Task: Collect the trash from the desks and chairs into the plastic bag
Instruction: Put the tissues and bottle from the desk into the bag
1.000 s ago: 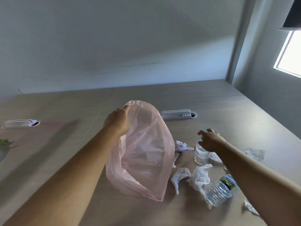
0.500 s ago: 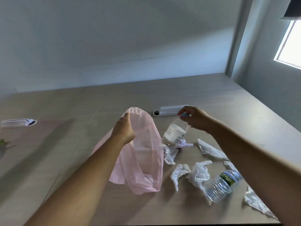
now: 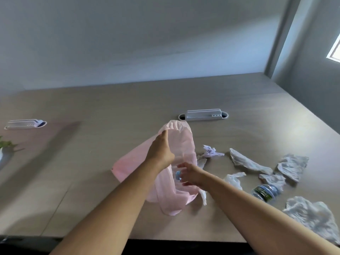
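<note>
The left grip point(image 3: 161, 150) clutches the upper rim of a thin pink translucent plastic bag point(image 3: 182, 142). It holds the mouth up and turned to the right, while the bag's bottom sags on the pale wood-grain worktop point(image 3: 110, 107). The right grip point(image 3: 191, 175) is at that mouth, fingers curved beside the blue cap of a small clear plastic bottle point(image 3: 178, 175) just inside the bag. Blur hides whether they clasp the cap or are off it.

To the right of the bag, trash lies scattered:
- a crumpled white-and-lilac paper ball point(image 3: 211, 151)
- a long crumpled whitish wrapper point(image 3: 246, 161)
- a crumpled grey-white sheet point(image 3: 292, 167)
- a clear water bottle with a green label point(image 3: 265, 192) lying on its side
- a large crumpled white sheet point(image 3: 312, 216) at the near right edge

The right forearm crosses over a white tissue point(image 3: 233, 179), and a twisted white scrap point(image 3: 203, 196) touches the bag's lower right side.

Just beyond the bag's top stands a grey plastic cable tray point(image 3: 204, 115). A second grey cable tray point(image 3: 25, 123) sits far left, near a green plant point(image 3: 7, 144) at the left edge.
</note>
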